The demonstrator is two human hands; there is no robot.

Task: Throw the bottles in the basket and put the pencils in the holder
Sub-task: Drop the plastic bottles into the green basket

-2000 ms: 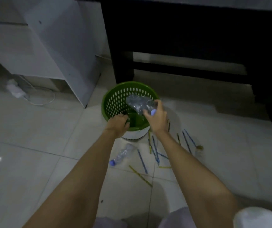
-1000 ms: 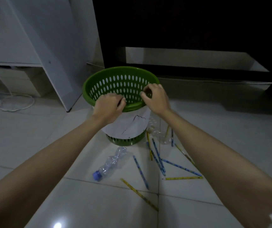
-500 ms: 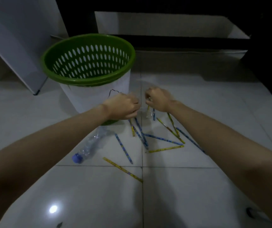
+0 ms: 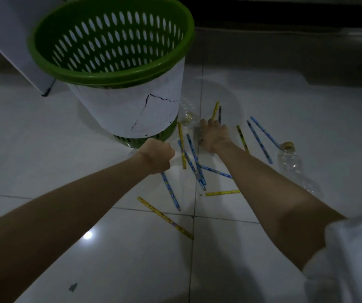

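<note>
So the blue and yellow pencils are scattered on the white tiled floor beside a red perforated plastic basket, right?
Not quite: the perforated plastic basket is green, not red, as the head view shows. The blue and yellow pencils do lie scattered on the white tiled floor beside it.

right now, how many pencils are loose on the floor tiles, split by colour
blue patterned pencils: 7 (counting the dark pencil by the right hand, whose colour is hard to tell)
yellow patterned pencils: 5
total: 12
</note>
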